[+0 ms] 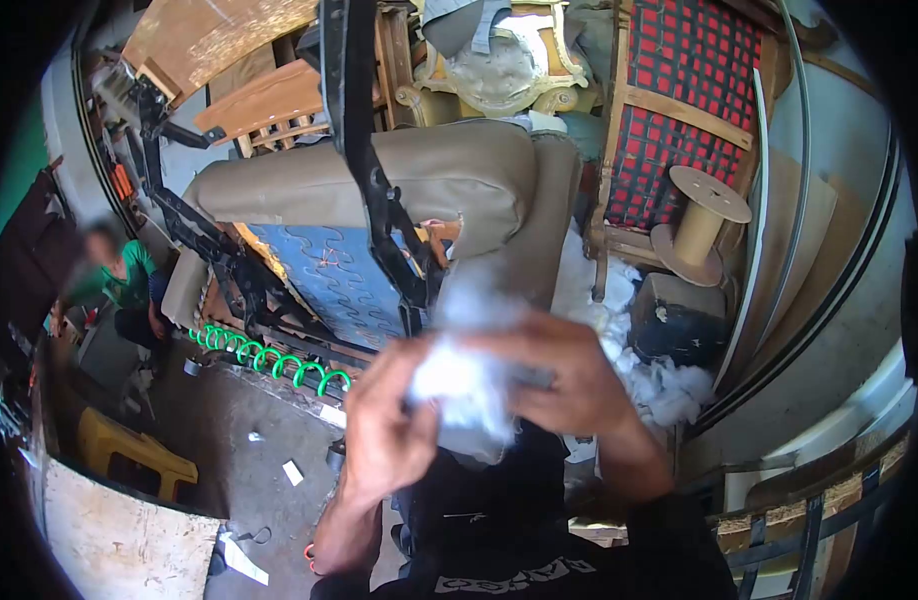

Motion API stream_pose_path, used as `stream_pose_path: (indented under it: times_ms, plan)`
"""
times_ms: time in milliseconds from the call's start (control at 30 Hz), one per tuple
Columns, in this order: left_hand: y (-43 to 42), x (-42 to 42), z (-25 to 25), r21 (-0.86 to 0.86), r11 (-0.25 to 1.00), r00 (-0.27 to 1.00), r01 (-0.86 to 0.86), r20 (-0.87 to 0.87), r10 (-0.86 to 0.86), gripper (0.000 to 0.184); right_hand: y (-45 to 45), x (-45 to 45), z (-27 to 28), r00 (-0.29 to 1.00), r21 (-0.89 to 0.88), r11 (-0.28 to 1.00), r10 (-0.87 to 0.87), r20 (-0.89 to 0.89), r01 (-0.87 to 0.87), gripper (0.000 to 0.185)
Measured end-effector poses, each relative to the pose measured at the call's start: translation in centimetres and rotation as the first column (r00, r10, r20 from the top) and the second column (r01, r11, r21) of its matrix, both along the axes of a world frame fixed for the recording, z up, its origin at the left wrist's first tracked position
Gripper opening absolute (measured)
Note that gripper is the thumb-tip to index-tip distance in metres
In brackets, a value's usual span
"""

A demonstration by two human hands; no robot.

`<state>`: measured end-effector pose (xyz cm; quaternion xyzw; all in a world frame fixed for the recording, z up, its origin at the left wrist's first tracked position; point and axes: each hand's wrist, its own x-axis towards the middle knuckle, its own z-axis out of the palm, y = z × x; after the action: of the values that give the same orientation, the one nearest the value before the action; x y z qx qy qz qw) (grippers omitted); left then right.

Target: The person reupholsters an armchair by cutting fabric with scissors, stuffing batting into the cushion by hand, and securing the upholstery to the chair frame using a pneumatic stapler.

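A wad of white fibre stuffing (459, 385) is held between my two hands in front of my chest, with wisps rising blurred above it. My left hand (387, 420) grips its left side, fingers curled in. My right hand (569, 370) closes on the other side and is slightly smeared by motion. Just beyond my hands stands a brown upholstered recliner (369, 175), tipped so that its underside with blue fabric and springs (329, 275) shows. Black metal bars (369, 180) of its mechanism stick up towards me. More loose stuffing (659, 385) lies to the right.
A wooden spool (701, 225) stands on a black box (679, 315) at right, near a red-and-black webbed frame (684, 120). A green coiled hose (269, 360) runs along the recliner. At left are a yellow stool (134, 455) and a person in green (124, 280).
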<state>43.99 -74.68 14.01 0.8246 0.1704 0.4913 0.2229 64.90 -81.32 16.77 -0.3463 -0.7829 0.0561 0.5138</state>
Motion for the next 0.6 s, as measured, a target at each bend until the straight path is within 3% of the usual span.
stream_pose_path:
  times_ms: [33,100,133,167,200,233,300,333,367,433,567,600]
  plan:
    - [0.7,0.0,-0.3,0.026,0.993,0.987,-0.118,0.112,0.114,0.048,0.9,0.1,0.8,1.0,-0.004,1.0,0.005,0.006,-0.005,0.039]
    - [1.2,0.8,-1.1,-0.123,0.919,0.86,-0.374,0.325,0.394,0.041,2.9,0.6,2.2,0.912,-0.022,0.927,-0.372,-0.174,0.374,0.03]
    - [0.9,1.2,-1.0,-0.103,0.862,0.801,-0.495,0.331,0.499,0.037,4.2,0.5,2.3,0.913,-0.019,0.927,-0.372,-0.17,0.374,0.03]
    - [1.0,1.5,-1.0,-0.104,0.863,0.8,-0.494,0.334,0.498,0.037,6.1,0.1,1.9,0.818,0.169,0.801,-0.562,-0.119,0.575,0.024]
    - [1.3,2.0,-0.8,0.065,0.84,0.8,-0.539,0.353,0.486,0.037,7.7,-0.1,1.8,0.675,0.362,0.604,-0.729,-0.11,0.711,0.019]
    - [1.4,2.6,-0.6,0.227,0.79,0.801,-0.57,0.365,0.473,0.037,8.9,-0.3,2.0,0.674,0.364,0.602,-0.731,-0.107,0.711,0.019]
    - [1.1,4.0,0.1,0.11,0.836,0.819,-0.537,0.306,0.486,0.037,11.1,-0.6,2.6,0.389,0.715,0.332,-0.917,0.092,0.615,0.012]
    - [1.4,4.6,0.4,0.055,0.865,0.835,-0.498,0.298,0.462,0.034,12.0,-0.4,2.8,0.336,0.697,0.327,-0.933,0.131,0.638,0.013]
    - [1.9,5.3,0.7,0.001,0.889,0.85,-0.458,0.292,0.437,0.032,11.9,-0.4,2.8,0.339,0.697,0.328,-0.932,0.129,0.637,0.013]
    - [3.0,6.3,1.0,-0.089,0.906,0.873,-0.415,0.242,0.423,0.027,11.5,0.3,3.4,0.481,0.663,0.474,-0.856,0.192,0.58,0.01]
    - [5.6,8.4,0.1,-0.108,0.925,0.919,-0.364,0.123,0.375,0.035,11.5,1.5,2.8,0.591,0.688,0.523,-0.789,0.168,0.503,0.013]
    - [7.5,9.4,-0.9,-0.3,0.913,0.923,-0.278,0.179,0.34,0.036,11.4,1.4,2.9,0.594,0.688,0.528,-0.786,0.174,0.497,0.013]
